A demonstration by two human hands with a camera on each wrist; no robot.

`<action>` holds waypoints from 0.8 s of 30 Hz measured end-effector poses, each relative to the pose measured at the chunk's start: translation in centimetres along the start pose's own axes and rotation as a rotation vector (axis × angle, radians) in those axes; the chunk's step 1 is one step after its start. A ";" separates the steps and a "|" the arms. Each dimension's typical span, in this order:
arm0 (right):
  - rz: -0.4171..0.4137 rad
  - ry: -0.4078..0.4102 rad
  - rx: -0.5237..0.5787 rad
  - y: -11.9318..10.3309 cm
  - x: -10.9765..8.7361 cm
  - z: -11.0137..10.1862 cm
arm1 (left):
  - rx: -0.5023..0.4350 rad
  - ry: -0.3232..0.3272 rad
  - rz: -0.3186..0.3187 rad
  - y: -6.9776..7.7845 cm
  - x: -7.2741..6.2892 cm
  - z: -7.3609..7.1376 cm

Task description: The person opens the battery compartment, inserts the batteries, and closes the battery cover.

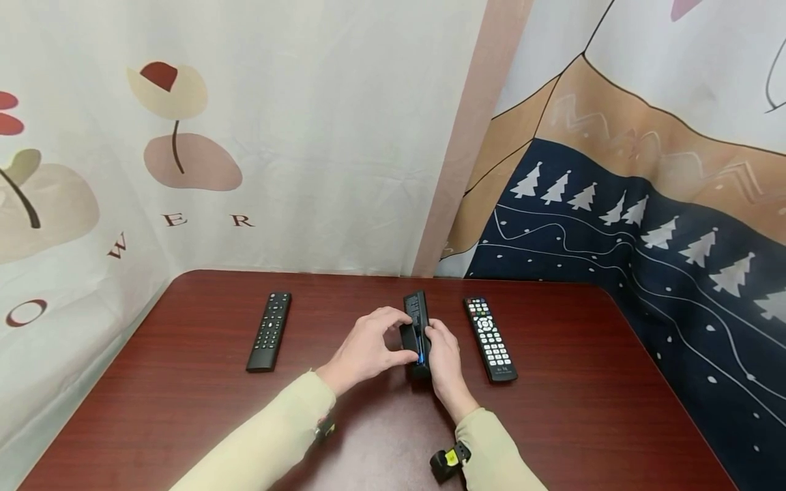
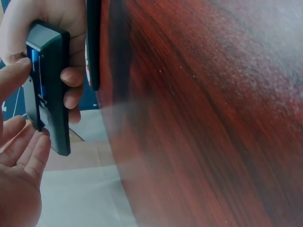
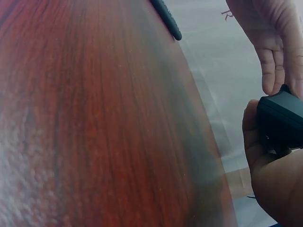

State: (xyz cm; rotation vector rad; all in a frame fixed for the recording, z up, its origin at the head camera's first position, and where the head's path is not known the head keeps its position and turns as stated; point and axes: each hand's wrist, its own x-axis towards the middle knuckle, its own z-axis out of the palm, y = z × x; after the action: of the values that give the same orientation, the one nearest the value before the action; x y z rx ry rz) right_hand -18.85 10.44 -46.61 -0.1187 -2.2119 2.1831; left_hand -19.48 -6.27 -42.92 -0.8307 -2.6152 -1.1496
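Note:
A black remote control [image 1: 416, 308] is held up above the table, its back facing up and its battery compartment uncovered. My right hand [image 1: 445, 360] grips it along the right side, with fingers wrapped round the body in the left wrist view. Blue batteries [image 2: 35, 60] show inside the compartment. From the left, my left hand [image 1: 368, 346] pinches a thin black battery cover [image 2: 32, 101] between thumb and fingertips. That cover stands tilted along the compartment's edge; whether it is fully detached I cannot tell. In the right wrist view the remote's dark end hides most of this work.
On the reddish-brown wooden table [image 1: 184, 409], a black remote with small buttons [image 1: 270, 333] lies to the left. Another remote with white buttons [image 1: 490, 339] lies just right of my right hand. Printed curtains [image 1: 331, 136] hang behind the table's far edge.

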 end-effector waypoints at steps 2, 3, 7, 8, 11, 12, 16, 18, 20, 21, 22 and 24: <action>0.001 -0.010 0.016 0.0 0.0 0.0 | -0.001 0.000 0.015 0.0 0.0 0.1; 0.003 -0.015 0.027 0.0 0.0 0.0 | -0.001 -0.001 0.022 0.0 0.1 0.2; 0.010 -0.016 0.054 -0.1 0.0 0.0 | 0.000 0.003 0.049 0.0 0.1 0.3; 0.011 -0.014 0.058 -0.1 0.0 0.0 | -0.001 0.003 0.051 0.0 0.2 0.3; 0.016 -0.014 0.076 -0.1 0.1 0.0 | -0.007 0.004 0.055 0.0 0.2 0.3; 0.017 -0.015 0.079 -0.1 0.1 0.0 | -0.009 0.004 0.055 0.0 0.2 0.3; 0.022 -0.017 0.089 -0.1 0.1 0.0 | -0.021 0.000 0.056 0.0 0.1 0.4; 0.023 -0.016 0.096 -0.1 0.1 0.0 | -0.025 -0.001 0.057 0.0 0.2 0.4; 0.023 -0.016 0.100 -0.1 0.1 0.0 | -0.028 0.001 0.060 0.0 0.2 0.4; 0.023 -0.015 0.103 -0.2 0.1 0.1 | -0.028 0.003 0.062 0.1 0.2 0.4; 0.021 -0.014 0.106 -0.2 0.2 0.1 | -0.028 0.004 0.064 0.1 0.2 0.4; 0.018 -0.012 0.115 -0.2 0.2 0.1 | -0.032 0.007 0.072 0.2 0.2 0.4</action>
State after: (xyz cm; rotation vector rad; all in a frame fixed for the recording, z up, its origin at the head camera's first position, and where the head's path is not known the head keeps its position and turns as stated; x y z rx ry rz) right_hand -19.04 10.38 -46.45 -0.1241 -2.0929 2.3200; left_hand -19.54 -5.78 -43.05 -0.9166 -2.5454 -1.1757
